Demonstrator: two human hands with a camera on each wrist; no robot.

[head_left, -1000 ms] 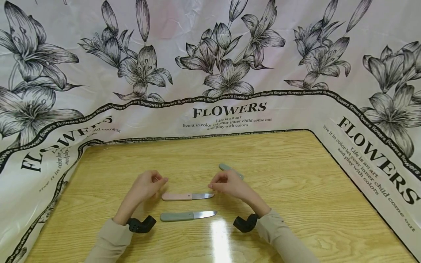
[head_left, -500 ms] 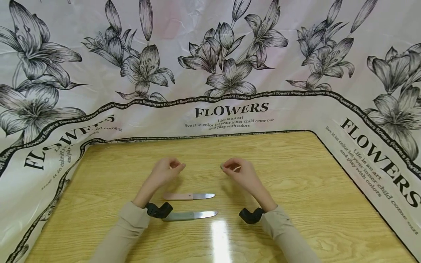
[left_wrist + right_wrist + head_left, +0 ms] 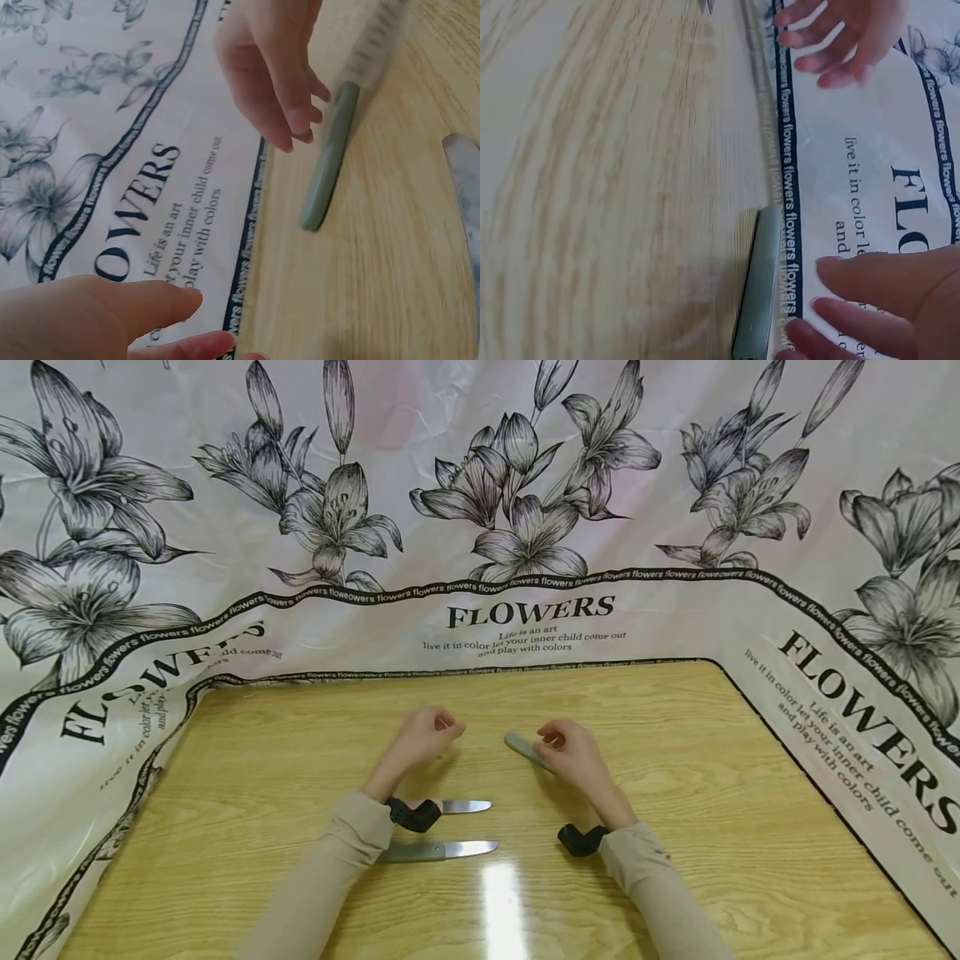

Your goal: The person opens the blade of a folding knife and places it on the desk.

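A knife with a sage-green handle (image 3: 520,744) lies at an angle toward the back of the table. My right hand (image 3: 573,758) is over its near part, hiding the blade in the head view. The left wrist view shows the shiny blade (image 3: 379,41), with the right hand's bent fingers beside the handle, gripping nothing. My left hand (image 3: 422,745) hovers left of this knife, fingers loosely bent and nothing in them. Nearer me lie a pink-handled knife, its blade (image 3: 467,807) showing and handle mostly hidden behind the left wrist, and another green-handled knife (image 3: 423,852).
The wood-grain table (image 3: 645,718) carries the three knives. A flower-printed cloth (image 3: 337,635) rises along its back and sides. Black wrist cameras, one on the left wrist (image 3: 415,815) and one on the right wrist (image 3: 582,840), hang low over the tabletop.
My left hand has moved away from me and to the right, from beside the pink-handled knife. My right hand has moved right and slightly back, uncovering the rear knife's handle end.
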